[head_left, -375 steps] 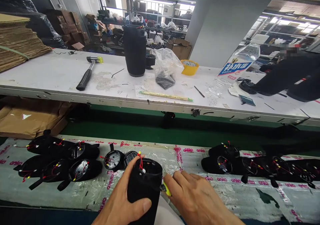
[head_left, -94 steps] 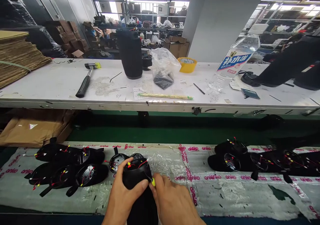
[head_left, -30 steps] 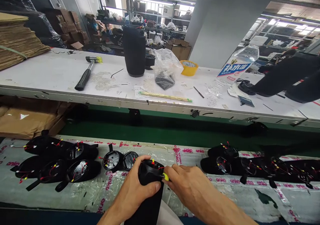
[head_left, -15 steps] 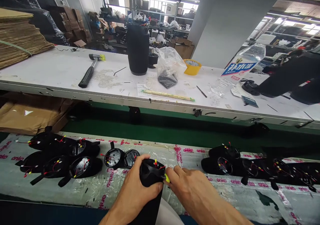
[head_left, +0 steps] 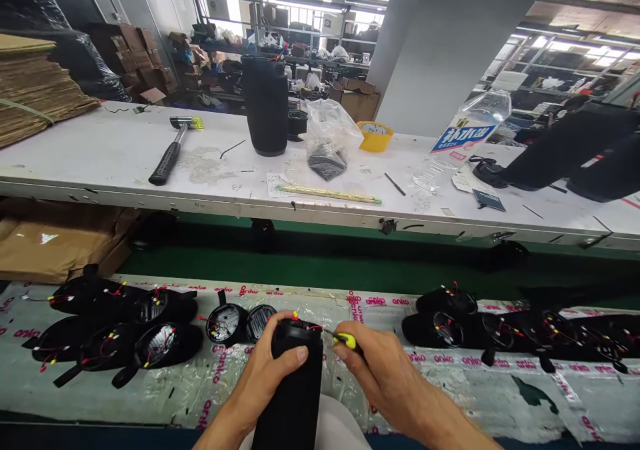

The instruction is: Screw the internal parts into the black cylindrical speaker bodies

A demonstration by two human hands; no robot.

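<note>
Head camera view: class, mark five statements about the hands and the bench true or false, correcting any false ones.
1. The left hand holds a black cylinder. True.
2. The right hand holds the hammer. False: it holds a yellow-and-black tool; the hammer lies on the white bench.
3. A red wire shows at the cylinder's upper end. True.
4. The tape roll is blue. False: the tape roll is yellow.
5. The labelled bottle is on the bench. True.

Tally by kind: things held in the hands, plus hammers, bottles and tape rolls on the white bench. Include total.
Cylinder, in left hand: 1
Yellow tool, in right hand: 1
Hammer: 1
Bottle: 1
Tape roll: 1
Total: 5
</note>
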